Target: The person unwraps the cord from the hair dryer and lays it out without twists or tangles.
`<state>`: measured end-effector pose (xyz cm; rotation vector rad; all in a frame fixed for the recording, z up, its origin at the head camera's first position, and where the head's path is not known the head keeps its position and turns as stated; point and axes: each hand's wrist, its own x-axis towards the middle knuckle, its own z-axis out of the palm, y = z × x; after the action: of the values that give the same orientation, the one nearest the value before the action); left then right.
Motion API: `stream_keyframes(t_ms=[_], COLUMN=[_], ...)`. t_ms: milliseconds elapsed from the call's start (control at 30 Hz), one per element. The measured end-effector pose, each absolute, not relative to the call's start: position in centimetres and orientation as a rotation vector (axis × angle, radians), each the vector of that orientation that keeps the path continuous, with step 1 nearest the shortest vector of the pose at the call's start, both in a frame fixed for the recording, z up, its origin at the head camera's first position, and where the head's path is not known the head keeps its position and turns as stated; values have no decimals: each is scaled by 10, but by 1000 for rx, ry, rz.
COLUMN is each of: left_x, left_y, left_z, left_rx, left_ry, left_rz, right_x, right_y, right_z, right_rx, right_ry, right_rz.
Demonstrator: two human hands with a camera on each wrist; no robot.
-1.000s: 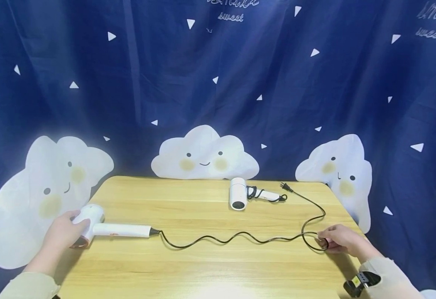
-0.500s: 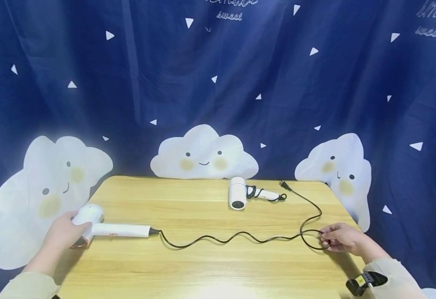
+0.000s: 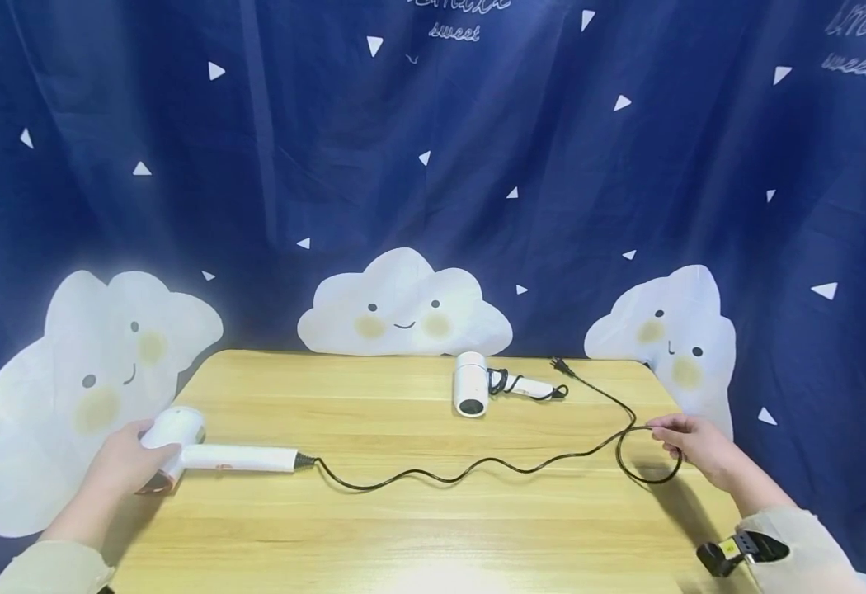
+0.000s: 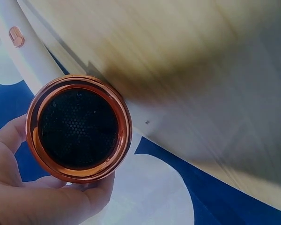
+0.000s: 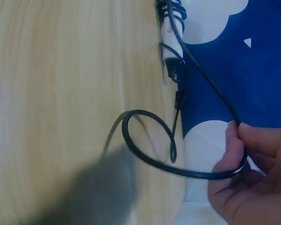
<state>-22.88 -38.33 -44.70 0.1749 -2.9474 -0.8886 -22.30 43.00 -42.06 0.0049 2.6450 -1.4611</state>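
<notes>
At the table's left side, my left hand point(image 3: 123, 462) grips the head of a white hair dryer point(image 3: 240, 457), whose handle points right. The left wrist view shows the dryer's copper-rimmed end point(image 4: 78, 129) with a dark mesh, fingers and thumb around it. From the handle a black cord point(image 3: 433, 477) runs in waves across the table to a loop on the right. My right hand point(image 3: 700, 450) pinches that loop above the table between thumb and fingers, as the right wrist view also shows the cord point(image 5: 196, 174). The cord's plug point(image 3: 561, 365) lies near the far edge.
A second, smaller white hair dryer point(image 3: 471, 384) lies near the table's far edge, its black cord wound around the handle. The wooden table point(image 3: 374, 544) ends at a blue curtain point(image 3: 374, 181) with cloud prints.
My right hand has moved up and to the right, lifting the cord's loop with it. The plug has shifted slightly left. My left hand and its dryer stay about where they were.
</notes>
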Motion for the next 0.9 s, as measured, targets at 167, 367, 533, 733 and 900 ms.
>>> stream_keyframes(t_ms=[167, 367, 533, 733, 900], left_x=[-229, -228, -228, -227, -227], left_y=[-384, -385, -385, -386, -386], left_z=[-447, -447, -447, -448, -447], left_rx=[178, 175, 180, 181, 183], left_ry=[-2955, -2952, -2953, -2953, -2956], left_rz=[-893, -892, -894, -921, -925], right_x=[-227, -231, -236, -246, -246], right_y=[425, 426, 433, 444, 445], right_z=[-413, -413, -419, -435, -443], right_rx=[-248, -547, -786, -1091, -1173], right_ry=[3023, 3293, 3380, 3378, 3326], right_rz=[-1163, -847, -618, -433, -394])
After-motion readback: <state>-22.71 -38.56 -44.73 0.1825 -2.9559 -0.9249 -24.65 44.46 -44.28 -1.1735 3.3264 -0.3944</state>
